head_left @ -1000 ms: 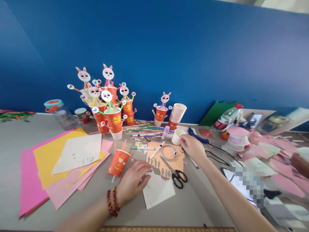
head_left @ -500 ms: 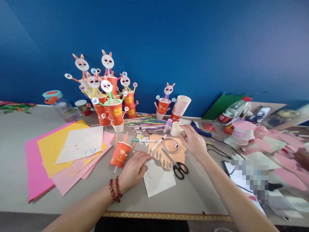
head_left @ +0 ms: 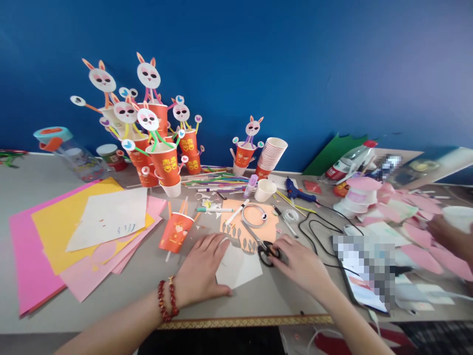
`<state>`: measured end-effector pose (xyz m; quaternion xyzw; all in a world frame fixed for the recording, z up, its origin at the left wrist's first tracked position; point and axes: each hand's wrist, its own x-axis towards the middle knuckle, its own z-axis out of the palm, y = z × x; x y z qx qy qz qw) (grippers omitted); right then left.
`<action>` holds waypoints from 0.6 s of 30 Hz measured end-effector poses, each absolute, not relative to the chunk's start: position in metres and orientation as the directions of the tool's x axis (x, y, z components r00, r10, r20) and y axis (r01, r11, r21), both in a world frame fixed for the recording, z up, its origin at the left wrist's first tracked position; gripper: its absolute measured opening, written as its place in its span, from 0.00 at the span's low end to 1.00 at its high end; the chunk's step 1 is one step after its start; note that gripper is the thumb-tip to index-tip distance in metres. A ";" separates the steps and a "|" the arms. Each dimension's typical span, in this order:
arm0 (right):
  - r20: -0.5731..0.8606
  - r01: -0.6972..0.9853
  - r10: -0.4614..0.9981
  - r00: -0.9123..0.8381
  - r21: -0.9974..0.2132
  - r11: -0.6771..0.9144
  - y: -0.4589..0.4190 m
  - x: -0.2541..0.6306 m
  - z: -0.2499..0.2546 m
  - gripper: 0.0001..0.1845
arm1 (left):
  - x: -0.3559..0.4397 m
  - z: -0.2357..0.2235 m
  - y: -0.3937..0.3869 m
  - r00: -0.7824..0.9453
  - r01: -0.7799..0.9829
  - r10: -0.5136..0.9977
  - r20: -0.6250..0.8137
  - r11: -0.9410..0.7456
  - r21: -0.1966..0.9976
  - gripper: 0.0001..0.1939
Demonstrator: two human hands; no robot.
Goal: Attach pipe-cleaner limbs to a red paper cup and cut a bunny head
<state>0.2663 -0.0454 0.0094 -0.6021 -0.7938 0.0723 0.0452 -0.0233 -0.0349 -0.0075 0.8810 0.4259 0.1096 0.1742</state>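
My left hand point(head_left: 201, 270) lies flat with fingers stretched out, pressing the left edge of a white paper sheet point(head_left: 242, 268) near the table's front edge. My right hand point(head_left: 299, 265) has its fingers bent onto the black handles of the scissors point(head_left: 266, 252), whose blades point back across an orange cut-out sheet point(head_left: 258, 228). On that sheet rests a wire ring point(head_left: 254, 215). A red paper cup point(head_left: 174, 232) with straws lies tipped just left of my left hand.
Bunny-faced red cups point(head_left: 162, 158) cluster at the back left, next to a cup stack point(head_left: 271, 158), markers and straws. Coloured paper sheets point(head_left: 74, 227) lie left. A blue glue gun point(head_left: 297, 192) with its cable, a phone and pink scraps are right, where another person's hand point(head_left: 441, 234) works.
My right hand has pulled back from the white cup at the rear down to the scissors' handles. My left hand has flattened on the white paper. The view has tilted downward.
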 end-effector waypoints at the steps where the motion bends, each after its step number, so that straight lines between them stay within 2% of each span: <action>1: -0.005 0.947 0.960 -0.278 -0.167 0.274 -0.045 0.266 0.009 0.07 | -0.023 -0.008 -0.036 0.617 0.710 0.786 0.047 -0.581 0.397 0.53; 6: 0.003 0.949 0.961 -0.277 -0.159 0.274 -0.042 0.260 0.009 0.06 | -0.023 -0.010 -0.036 0.631 0.667 0.770 0.097 -0.603 0.438 0.51; 10: -0.032 0.960 0.986 -0.162 -0.238 0.150 -0.040 0.259 0.014 0.05 | -0.025 -0.012 -0.036 0.637 0.628 0.759 0.139 -0.614 0.478 0.51; 12: -0.098 0.912 0.989 -0.108 -0.406 0.060 -0.037 0.264 0.017 0.06 | -0.025 -0.013 -0.036 0.641 0.620 0.753 0.146 -0.621 0.479 0.52; 14: -0.234 0.764 0.966 -0.114 -0.642 -0.066 -0.033 0.271 0.021 0.07 | -0.026 -0.013 -0.036 0.650 0.614 0.746 0.144 -0.627 0.479 0.53; 15: -0.300 0.678 0.944 -0.139 -0.723 -0.130 -0.032 0.275 0.022 0.08 | -0.026 -0.013 -0.036 0.654 0.610 0.743 0.143 -0.630 0.480 0.53; 18: -0.403 0.438 0.883 -0.243 -0.857 -0.271 -0.030 0.282 0.023 0.13 | -0.026 -0.014 -0.035 0.666 0.599 0.732 0.142 -0.638 0.484 0.54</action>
